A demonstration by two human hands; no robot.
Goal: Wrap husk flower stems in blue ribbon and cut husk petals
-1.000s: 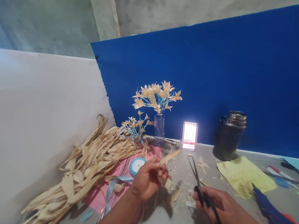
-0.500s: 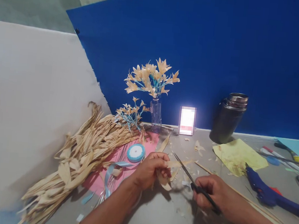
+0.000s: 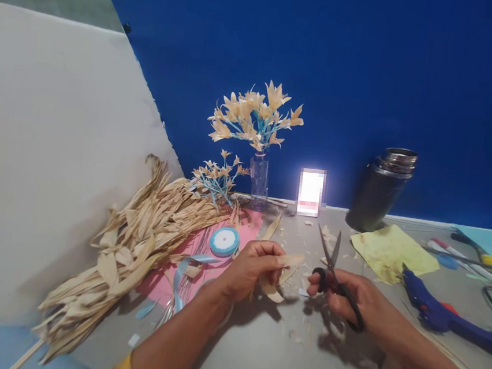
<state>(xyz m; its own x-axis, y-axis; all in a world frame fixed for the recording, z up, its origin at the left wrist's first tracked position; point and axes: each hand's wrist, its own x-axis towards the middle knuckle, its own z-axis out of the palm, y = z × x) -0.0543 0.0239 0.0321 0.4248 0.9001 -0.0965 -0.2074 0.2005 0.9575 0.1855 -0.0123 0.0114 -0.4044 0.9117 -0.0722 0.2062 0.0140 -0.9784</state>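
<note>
My left hand (image 3: 252,267) pinches a small strip of dried husk (image 3: 287,261) above the grey table (image 3: 256,353), with more husk pieces hanging under the fingers. My right hand (image 3: 348,296) grips black scissors (image 3: 332,268) by the handles. Their blades stand apart and point up and away, just right of the husk strip and not touching it. Small husk scraps lie on the table between and below the two hands.
A pile of dried husks (image 3: 136,243) lies at the left on pink paper (image 3: 186,266), beside a blue ribbon spool (image 3: 224,241). At the back stand a vase of husk flowers (image 3: 260,128) and a dark flask (image 3: 380,189). Yellow paper (image 3: 391,253), a blue glue gun (image 3: 442,311) and pens (image 3: 469,258) lie at the right.
The scissors swung from pointing left at the husk to pointing up with blades apart. My right hand drew slightly right. The camera tilted further down.
</note>
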